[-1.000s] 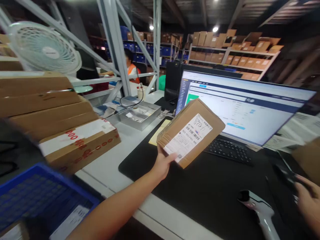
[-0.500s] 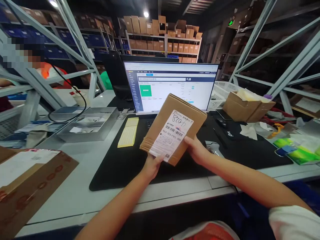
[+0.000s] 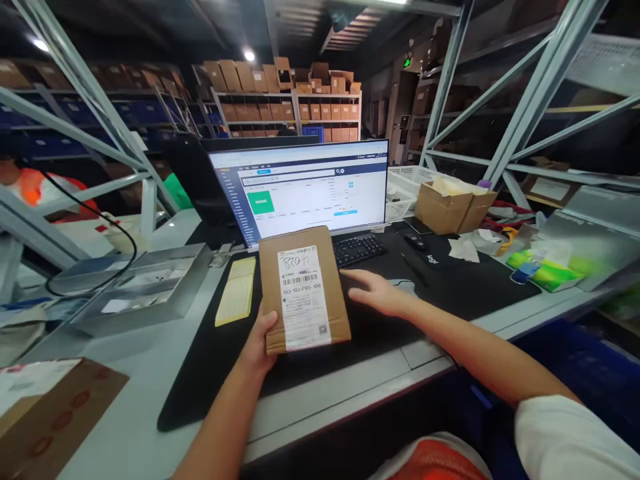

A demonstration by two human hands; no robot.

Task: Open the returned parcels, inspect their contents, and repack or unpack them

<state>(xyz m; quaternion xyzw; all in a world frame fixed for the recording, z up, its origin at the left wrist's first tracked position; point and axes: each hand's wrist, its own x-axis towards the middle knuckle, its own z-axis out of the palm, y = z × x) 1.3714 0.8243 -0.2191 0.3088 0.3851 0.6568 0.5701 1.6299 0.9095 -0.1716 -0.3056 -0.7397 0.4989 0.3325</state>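
A brown cardboard box [image 3: 333,287] with a white shipping label [image 3: 303,300] is held up above the black desk mat. My left hand [image 3: 263,337] grips its lower left edge, thumb on the front and the other fingers hidden behind. Just right of the box is my right hand [image 3: 377,293], fingers apart and holding nothing; whether a fingertip brushes the box edge I cannot tell. Under and beside that hand lies a grey and white device [image 3: 403,287], partly covered. Behind the box are a black keyboard [image 3: 360,249] and a lit monitor [image 3: 305,190].
A yellow pad [image 3: 235,293] lies left on the mat [image 3: 200,373]. Grey trays [image 3: 145,287] and another carton [image 3: 65,413] stand at the left. To the right are a mouse [image 3: 414,242], an open carton [image 3: 443,208] and a green packet [image 3: 547,270]. A co-worker in orange [image 3: 35,190] is at far left.
My right hand has let go of the box and opened beside it. The box has turned more upright and sits lower and further left. The view has swung to the right.
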